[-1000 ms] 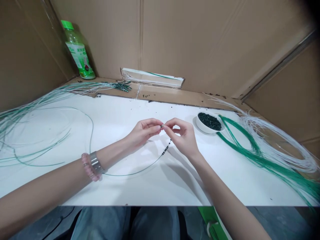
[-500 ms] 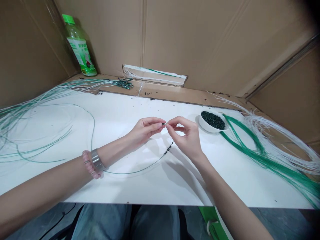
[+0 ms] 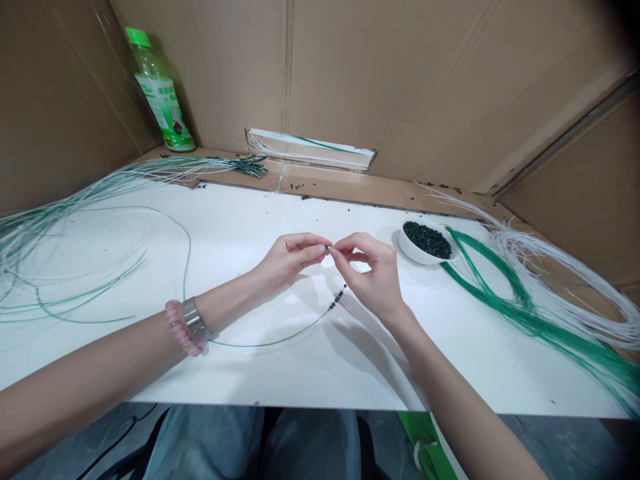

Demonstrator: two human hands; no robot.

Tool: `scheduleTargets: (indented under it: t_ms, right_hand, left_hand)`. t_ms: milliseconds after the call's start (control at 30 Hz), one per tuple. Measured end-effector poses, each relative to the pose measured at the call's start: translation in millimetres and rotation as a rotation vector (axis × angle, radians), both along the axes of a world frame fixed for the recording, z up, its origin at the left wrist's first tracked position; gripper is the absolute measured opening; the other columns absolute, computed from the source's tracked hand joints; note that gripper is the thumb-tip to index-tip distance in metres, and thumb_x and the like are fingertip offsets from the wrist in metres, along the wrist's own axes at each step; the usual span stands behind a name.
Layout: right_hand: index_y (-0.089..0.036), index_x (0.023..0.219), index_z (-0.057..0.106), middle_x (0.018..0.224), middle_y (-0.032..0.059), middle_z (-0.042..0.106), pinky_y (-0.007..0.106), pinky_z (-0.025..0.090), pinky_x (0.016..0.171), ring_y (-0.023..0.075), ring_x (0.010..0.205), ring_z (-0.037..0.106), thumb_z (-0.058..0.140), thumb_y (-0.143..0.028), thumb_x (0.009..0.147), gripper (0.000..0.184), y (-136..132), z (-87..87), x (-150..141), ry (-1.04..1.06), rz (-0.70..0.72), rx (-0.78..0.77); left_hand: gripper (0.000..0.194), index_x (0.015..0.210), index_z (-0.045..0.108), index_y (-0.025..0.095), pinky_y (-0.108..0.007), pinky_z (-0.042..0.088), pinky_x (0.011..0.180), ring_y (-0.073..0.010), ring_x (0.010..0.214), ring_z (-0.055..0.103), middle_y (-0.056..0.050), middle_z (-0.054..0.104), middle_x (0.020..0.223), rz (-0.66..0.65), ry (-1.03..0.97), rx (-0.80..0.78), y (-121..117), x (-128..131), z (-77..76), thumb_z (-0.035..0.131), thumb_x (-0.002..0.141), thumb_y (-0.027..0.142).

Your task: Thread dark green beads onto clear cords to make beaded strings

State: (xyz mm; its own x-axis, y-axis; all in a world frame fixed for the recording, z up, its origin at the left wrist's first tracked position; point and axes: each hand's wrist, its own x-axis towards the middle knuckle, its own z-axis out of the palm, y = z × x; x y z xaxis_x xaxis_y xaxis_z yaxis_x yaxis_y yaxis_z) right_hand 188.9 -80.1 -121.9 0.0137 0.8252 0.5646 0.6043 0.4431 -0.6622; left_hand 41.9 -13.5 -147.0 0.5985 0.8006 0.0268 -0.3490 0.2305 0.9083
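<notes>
Currently left hand (image 3: 290, 261) and right hand (image 3: 374, 283) have fingers pinched together on green wire (image 3: 280, 339) end, black beads (image 3: 337, 298) just below.

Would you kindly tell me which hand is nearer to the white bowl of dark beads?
Right: the right hand is just left of the white bowl, and the left hand is farther left still.
</notes>
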Motion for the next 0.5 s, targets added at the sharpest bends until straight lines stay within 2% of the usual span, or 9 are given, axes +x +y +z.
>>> scheduleTargets:
  t_ms: [300,500]
  right_hand:
    - [-0.02,0.07,0.062,0.068,0.0003,0.062,0.024,0.052,0.058,0.012,0.064,0.055,0.059,-0.021,0.08,0.011,0.0,-2.2,-2.4,0.053,0.002,-0.019]
    - [-0.019,0.07,0.063,0.069,0.0005,0.063,0.023,0.053,0.058,0.0116,0.065,0.056,0.06,-0.021,0.08,0.01,-0.5,-3.0,-2.7,0.083,0.001,-0.036]
  left_hand:
    - [0.016,0.073,0.073,0.021,-0.025,0.044,0.077,-0.0086,0.07,0.056,0.001,0.066,0.073,0.03,-0.013,-0.016,-0.1,0.8,-1.2,0.078,0.061,0.029]
    - [0.016,0.07,0.071,0.019,-0.022,0.044,0.069,-0.0079,0.067,0.056,0.002,0.065,0.067,0.044,0.002,-0.003,-0.8,0.1,-2.1,0.078,0.061,0.029]
